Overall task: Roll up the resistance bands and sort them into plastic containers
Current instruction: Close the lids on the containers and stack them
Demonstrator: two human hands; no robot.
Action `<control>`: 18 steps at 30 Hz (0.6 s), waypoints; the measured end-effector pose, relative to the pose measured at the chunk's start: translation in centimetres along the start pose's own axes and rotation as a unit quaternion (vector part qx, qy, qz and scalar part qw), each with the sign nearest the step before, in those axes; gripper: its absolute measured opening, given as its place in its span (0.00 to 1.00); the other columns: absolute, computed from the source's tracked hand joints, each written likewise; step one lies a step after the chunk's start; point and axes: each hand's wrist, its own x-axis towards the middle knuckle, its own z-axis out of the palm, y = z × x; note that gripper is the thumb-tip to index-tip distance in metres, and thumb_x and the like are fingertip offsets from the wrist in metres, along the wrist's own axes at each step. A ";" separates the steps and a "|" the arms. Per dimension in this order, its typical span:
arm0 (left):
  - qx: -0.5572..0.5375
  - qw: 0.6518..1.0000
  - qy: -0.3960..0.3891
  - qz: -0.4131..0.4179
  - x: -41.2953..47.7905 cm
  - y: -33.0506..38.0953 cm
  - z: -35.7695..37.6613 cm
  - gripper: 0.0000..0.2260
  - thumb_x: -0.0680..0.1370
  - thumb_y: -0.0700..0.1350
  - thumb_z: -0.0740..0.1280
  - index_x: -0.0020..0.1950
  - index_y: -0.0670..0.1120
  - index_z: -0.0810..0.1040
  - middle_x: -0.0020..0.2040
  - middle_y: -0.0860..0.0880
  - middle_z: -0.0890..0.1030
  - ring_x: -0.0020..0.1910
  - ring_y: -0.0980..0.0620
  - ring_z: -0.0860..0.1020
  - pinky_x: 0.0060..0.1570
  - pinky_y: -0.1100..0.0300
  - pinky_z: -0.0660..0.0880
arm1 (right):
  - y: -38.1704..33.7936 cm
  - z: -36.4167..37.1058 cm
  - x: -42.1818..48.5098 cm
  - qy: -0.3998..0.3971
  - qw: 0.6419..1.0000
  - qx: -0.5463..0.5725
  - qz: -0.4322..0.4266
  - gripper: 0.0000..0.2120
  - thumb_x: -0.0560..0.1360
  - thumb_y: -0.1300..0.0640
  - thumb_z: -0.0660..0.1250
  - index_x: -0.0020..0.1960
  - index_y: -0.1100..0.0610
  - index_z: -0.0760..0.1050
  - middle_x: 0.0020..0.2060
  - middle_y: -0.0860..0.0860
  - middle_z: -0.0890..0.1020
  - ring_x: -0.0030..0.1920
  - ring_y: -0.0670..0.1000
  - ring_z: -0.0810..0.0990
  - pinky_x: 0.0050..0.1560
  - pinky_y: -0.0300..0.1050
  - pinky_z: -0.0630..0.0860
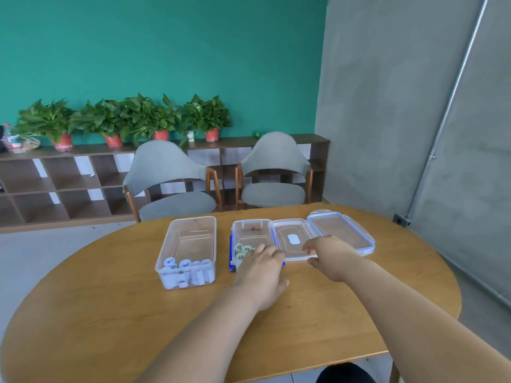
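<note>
Two clear plastic containers stand on the wooden table (110,313). The left container (190,225) holds several rolled light-blue bands (188,268) at its near end. In the middle container (250,225) lie rolled green bands (243,249). My left hand (262,272) lies over this container's near end, fingers bent down inside it, and their tips are hidden. Beside it my right hand (331,255) pinches the near edge of a clear lid (293,230) that bears a white label, thumb under and fingers on top.
A second lid with blue trim (343,230) lies at the far right, touching the clear lid. A blue edge (230,252) shows under the middle container's left side. Two grey chairs (177,200) stand behind the table. A grey wall is at the right.
</note>
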 end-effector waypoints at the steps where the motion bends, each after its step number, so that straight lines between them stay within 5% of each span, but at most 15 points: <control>1: -0.001 1.000 0.003 0.001 0.3 0.2 0.7 0.28 0.82 0.56 0.67 0.80 0.50 0.67 0.76 0.52 0.69 0.76 0.48 0.63 0.76 0.51 0.63 | 0.4 0.3 0.7 -0.002 1.000 0.003 -0.002 0.18 0.82 0.50 0.67 0.71 0.44 0.75 0.63 0.43 0.81 0.64 0.51 0.79 0.62 0.48 0.79; 12: -0.013 0.998 0.056 -0.033 3.3 0.7 6.9 0.25 0.79 0.51 0.68 0.77 0.51 0.71 0.77 0.52 0.68 0.79 0.47 0.62 0.78 0.49 0.63 | 3.0 6.1 7.8 -0.025 0.999 0.020 -0.034 0.19 0.80 0.54 0.67 0.70 0.44 0.75 0.64 0.48 0.79 0.60 0.54 0.81 0.54 0.48 0.80; 18: -0.014 0.998 0.055 -0.034 3.6 1.1 8.2 0.26 0.80 0.49 0.66 0.78 0.55 0.68 0.77 0.52 0.68 0.81 0.47 0.60 0.80 0.48 0.60 | 2.9 8.3 8.8 0.026 0.999 0.003 -0.045 0.13 0.78 0.57 0.67 0.61 0.46 0.79 0.56 0.48 0.80 0.54 0.54 0.80 0.46 0.49 0.80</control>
